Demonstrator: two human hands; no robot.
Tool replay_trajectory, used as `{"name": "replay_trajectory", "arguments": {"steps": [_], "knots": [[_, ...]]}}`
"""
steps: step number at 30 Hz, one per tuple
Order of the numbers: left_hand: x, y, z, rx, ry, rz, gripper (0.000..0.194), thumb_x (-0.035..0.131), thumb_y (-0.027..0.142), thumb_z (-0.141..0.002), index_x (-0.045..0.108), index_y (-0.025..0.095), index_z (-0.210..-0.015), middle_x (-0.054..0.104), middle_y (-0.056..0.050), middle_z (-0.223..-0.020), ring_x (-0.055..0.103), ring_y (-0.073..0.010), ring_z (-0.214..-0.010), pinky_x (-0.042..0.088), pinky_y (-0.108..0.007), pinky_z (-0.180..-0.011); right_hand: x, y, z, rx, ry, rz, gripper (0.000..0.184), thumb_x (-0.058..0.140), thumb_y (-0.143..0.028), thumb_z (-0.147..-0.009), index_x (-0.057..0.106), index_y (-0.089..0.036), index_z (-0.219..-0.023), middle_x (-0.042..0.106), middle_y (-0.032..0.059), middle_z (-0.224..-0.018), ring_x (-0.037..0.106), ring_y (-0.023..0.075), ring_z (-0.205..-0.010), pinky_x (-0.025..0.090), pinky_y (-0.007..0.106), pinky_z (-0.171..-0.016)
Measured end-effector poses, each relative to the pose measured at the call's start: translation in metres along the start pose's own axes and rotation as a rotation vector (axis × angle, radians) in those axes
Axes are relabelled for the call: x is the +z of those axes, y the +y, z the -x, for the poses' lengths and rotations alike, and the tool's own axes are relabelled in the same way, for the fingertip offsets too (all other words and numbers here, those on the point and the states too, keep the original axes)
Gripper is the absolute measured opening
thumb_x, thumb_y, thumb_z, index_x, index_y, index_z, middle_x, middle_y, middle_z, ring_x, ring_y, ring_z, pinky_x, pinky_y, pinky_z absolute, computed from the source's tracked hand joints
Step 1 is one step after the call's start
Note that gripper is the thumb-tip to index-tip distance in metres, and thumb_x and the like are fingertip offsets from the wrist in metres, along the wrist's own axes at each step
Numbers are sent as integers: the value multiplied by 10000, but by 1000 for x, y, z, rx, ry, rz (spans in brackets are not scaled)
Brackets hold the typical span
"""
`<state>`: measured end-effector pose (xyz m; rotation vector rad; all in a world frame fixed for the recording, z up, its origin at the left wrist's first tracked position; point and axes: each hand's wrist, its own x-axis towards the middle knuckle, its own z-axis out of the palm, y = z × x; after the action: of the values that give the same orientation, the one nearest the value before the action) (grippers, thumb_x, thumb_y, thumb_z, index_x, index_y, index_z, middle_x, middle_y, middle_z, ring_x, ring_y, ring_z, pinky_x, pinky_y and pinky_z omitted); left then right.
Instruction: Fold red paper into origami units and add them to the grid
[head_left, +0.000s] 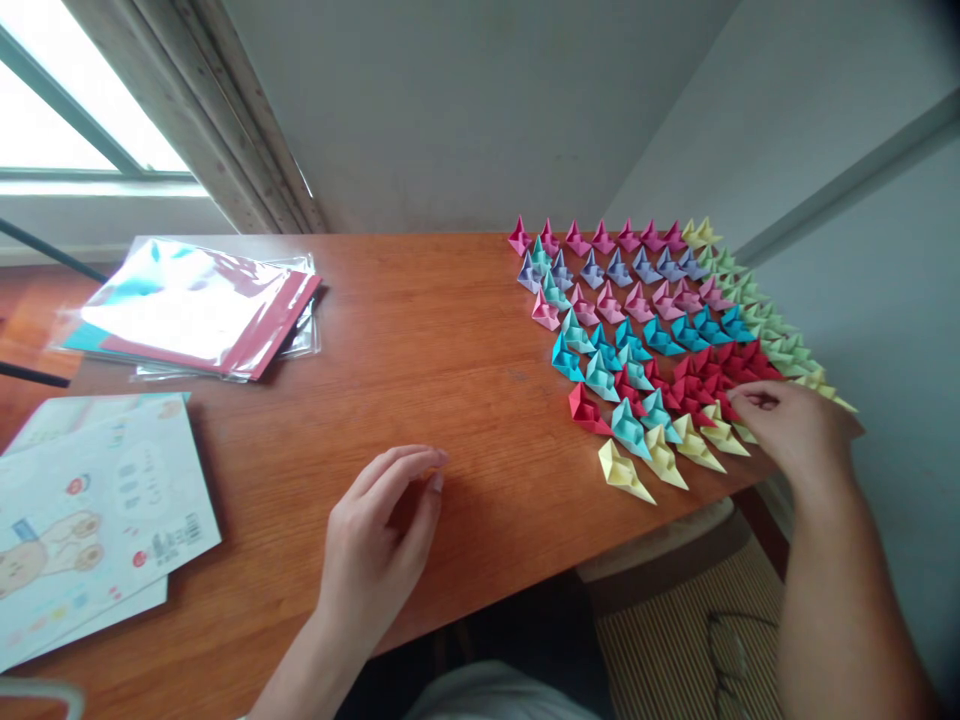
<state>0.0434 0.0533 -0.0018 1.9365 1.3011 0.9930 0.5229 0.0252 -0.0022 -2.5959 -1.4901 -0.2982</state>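
Folded paper boats stand in rows by colour on the right of the wooden table (420, 330). Magenta boats (602, 240) form the back row, with purple boats (619, 268), pink boats (637, 303), blue boats (663, 338), red boats (588, 412) and yellow boats (626, 474) nearer me. Mint boats (630, 428) run across the left ends, and green boats (776, 330) line the right. My right hand (787, 425) is closed in a pinch beside the red and yellow boats; its contents are hidden. My left hand (382, 520), loosely curled, holds nothing, thumb and fingertips slightly apart.
Plastic-wrapped packs of coloured paper (195, 310) lie at the back left. Printed cards or booklets (112, 510) with a cartoon bear are at the front left. A wall (450, 120) borders the back, and a round-edged seat (652, 550) shows below the table's front edge.
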Motion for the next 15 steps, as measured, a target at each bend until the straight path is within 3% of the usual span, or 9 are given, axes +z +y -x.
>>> {"name": "replay_trajectory", "arguments": {"steps": [10,13,15], "knots": [[-1,1,0,-13,-10,0,146,575,134,-913,667,213,-995,700,-36,-1001,671,-167,-920,529,-264,-817,-13,-10,0,105,-6,44,248,599,-393,-748,753,-210,-810,737,75,-776,647,237,-721,402,318,-619],[0,0,0,-16,-18,7,160,574,125,-914,663,215,-1010,695,-38,-1011,666,-166,-928,527,-263,-819,-23,-12,2,102,73,65,208,620,-358,-762,759,-214,-818,737,62,-798,652,231,-741,408,314,-628],[0,0,1,-17,-22,10,167,572,116,-911,661,214,-1013,693,-39,-1010,663,-166,-928,525,-264,-820,-34,-23,11,42,190,47,189,628,-359,-789,755,-223,-818,724,51,-788,658,232,-761,422,314,-641]]}}
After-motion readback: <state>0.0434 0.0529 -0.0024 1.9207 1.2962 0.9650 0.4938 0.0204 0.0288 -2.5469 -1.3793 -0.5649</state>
